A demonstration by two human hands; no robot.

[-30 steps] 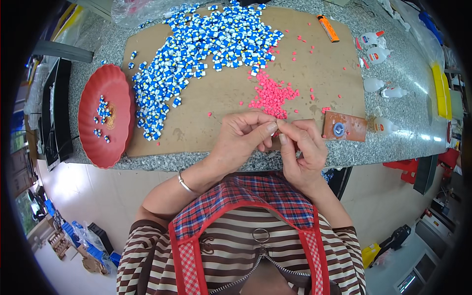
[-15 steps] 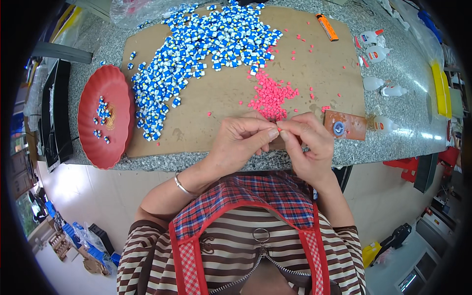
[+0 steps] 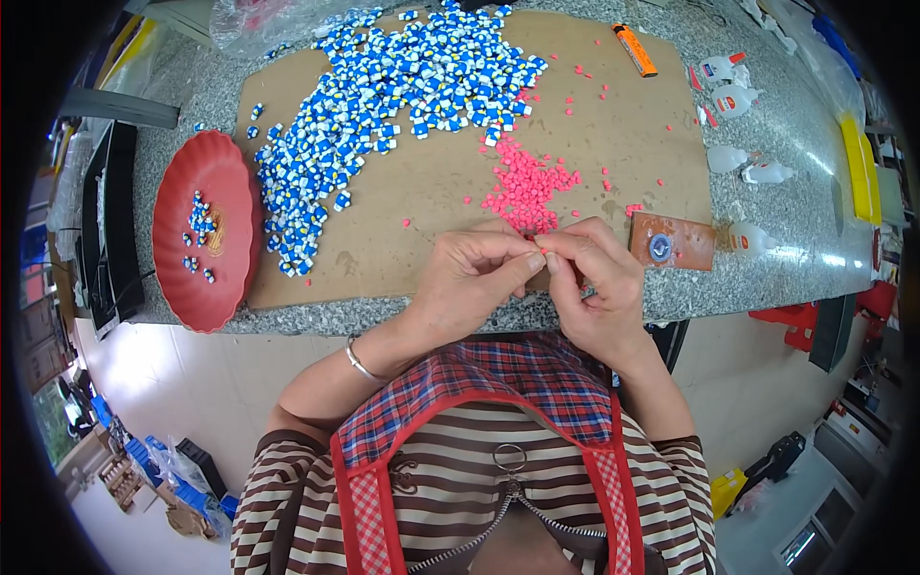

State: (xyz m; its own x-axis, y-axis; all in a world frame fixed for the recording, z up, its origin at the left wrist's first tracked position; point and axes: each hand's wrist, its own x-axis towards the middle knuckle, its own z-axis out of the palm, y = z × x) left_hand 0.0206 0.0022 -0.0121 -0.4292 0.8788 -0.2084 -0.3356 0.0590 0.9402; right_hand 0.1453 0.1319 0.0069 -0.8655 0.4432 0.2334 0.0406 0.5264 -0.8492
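Both hands [image 3: 468, 278] [image 3: 608, 286] nearly hide a tiny reddish piece [image 3: 543, 251] (shape unclear).

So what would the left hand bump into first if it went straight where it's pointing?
The left hand would probably meet the right hand first, just beside it; whether they touch is hard to tell.

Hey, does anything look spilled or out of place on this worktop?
Mildly, yes: some stray pink pieces lie scattered over the brown board, apart from the main pink heap, and dark blotches right of that heap look like stains.
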